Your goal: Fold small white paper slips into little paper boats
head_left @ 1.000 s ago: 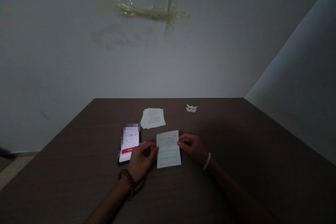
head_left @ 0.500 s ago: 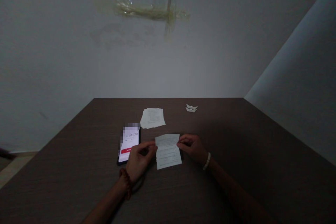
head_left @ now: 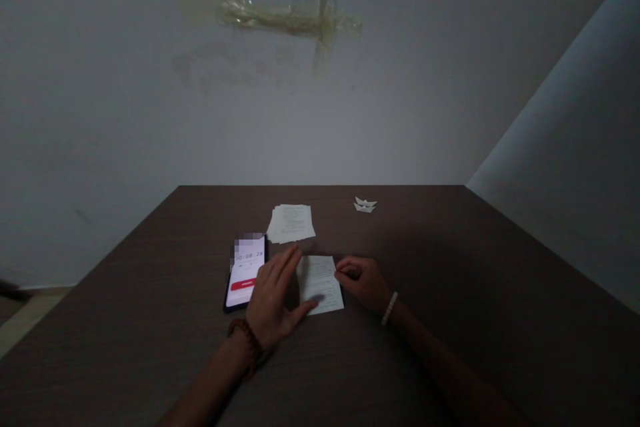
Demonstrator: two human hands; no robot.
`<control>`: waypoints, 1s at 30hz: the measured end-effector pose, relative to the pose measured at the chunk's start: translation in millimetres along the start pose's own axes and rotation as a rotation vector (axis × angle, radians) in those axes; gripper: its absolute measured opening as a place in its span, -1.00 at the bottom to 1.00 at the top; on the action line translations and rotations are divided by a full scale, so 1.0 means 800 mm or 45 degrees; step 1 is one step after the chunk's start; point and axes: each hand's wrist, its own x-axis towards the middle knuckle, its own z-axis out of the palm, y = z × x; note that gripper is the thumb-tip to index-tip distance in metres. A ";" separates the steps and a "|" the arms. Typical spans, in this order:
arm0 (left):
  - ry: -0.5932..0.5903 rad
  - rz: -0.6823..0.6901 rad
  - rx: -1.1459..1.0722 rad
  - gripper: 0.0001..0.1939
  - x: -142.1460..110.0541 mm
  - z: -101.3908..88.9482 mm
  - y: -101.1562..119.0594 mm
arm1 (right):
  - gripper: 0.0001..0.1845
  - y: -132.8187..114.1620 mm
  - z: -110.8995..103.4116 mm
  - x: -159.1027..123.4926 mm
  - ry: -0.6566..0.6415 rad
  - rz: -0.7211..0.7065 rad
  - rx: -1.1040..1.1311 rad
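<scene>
A small printed sheet of paper [head_left: 324, 283] lies between my hands over the table. My left hand [head_left: 276, 293] is open at its left side, fingers stretched forward and thumb spread over the lower part of the sheet, hiding its left edge. My right hand [head_left: 364, 280] pinches the sheet's right edge between thumb and fingertips. Just left of my left hand lies a phone [head_left: 244, 273] with a running timer and a red button on its lit screen, partly covered by that hand.
Beyond the phone sits a loose stack of printed papers [head_left: 291, 223]. Two small folded paper boats [head_left: 365, 205] stand close together toward the back right of the brown table [head_left: 425, 347]. Behind the table rises a grey wall [head_left: 415, 113] with yellowed tape on it.
My left hand has let go of the sheet's left edge and spread open over it. The sheet bent at its top half a second ago and now looks shorter. My right hand stays at its edge.
</scene>
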 end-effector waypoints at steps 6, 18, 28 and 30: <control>-0.219 0.189 0.177 -0.04 -0.004 0.009 -0.002 | -0.92 0.004 0.002 0.000 0.025 -0.048 -0.092; -0.265 0.181 0.175 -0.14 -0.006 0.012 -0.003 | -0.92 -0.001 0.000 0.000 -0.017 -0.033 -0.158; -0.275 0.209 0.149 -0.26 -0.009 0.015 -0.003 | -0.91 0.003 -0.004 0.001 -0.009 -0.119 -0.374; -0.286 0.231 0.148 -0.29 -0.009 0.015 -0.003 | -0.90 0.002 -0.007 0.001 0.019 -0.159 -0.397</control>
